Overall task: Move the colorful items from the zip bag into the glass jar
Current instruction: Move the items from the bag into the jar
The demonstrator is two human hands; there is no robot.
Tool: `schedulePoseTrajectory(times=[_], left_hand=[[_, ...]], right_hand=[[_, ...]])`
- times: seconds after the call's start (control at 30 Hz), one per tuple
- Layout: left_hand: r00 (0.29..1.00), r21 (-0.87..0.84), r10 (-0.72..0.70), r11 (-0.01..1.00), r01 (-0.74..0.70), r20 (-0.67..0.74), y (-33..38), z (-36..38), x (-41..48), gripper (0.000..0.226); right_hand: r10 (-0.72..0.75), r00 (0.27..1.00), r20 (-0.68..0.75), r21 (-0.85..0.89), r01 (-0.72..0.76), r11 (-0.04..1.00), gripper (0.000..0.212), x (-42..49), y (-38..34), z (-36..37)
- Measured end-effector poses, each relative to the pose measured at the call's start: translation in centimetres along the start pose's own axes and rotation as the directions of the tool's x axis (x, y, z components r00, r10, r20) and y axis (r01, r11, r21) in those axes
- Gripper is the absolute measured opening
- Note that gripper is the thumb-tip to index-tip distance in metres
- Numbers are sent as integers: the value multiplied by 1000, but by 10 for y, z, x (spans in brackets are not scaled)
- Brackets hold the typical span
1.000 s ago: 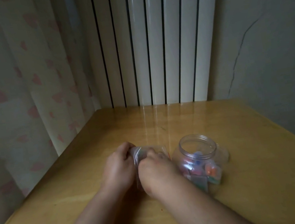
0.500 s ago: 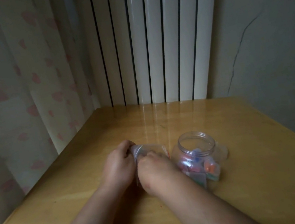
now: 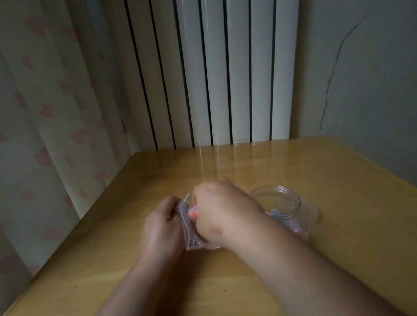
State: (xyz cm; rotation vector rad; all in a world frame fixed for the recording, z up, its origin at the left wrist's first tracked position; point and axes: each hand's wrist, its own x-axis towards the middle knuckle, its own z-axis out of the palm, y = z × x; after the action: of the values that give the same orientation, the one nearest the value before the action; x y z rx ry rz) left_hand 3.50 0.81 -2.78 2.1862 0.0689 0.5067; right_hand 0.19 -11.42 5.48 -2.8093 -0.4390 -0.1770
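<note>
A small clear plastic zip bag [image 3: 191, 232] is pinched at its left edge by the curled fingers of the left hand [image 3: 160, 230], above the yellowish wooden counter [image 3: 363, 214]. The right hand [image 3: 223, 210] is curled over the bag's mouth with its fingers reaching in; an orange-pink item [image 3: 193, 211] appears to be touched there, though the view is dim. Both forearms are stretched forward, wrists close together. Just right of the hands, a clear round open jar [image 3: 282, 200] stands upright on the counter, with colourful pieces [image 3: 295, 229] seen low inside. No writing can be read.
</note>
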Motion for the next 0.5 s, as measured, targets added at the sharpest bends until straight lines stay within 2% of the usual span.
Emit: schedulePoseTrajectory(times=[0.1,0.2,0.37,0.5], left_hand=[[1000,1,-12,1000,12,-10,-3,1,2,23],[1000,-30,-17,999,17,-8,-1,2,0,25],[1000,-55,-17,998,17,2,0,1,-3,19],[999,-75,-22,997,24,25,2,-1,-5,16]], right_hand=[[44,989,-142,50,-37,998,16,-1,11,-21],[111,974,-197,32,-107,994,15,3,31,-37],[247,964,-96,2,-248,969,22,3,58,-56],[297,955,15,-19,-297,955,28,0,65,-60]])
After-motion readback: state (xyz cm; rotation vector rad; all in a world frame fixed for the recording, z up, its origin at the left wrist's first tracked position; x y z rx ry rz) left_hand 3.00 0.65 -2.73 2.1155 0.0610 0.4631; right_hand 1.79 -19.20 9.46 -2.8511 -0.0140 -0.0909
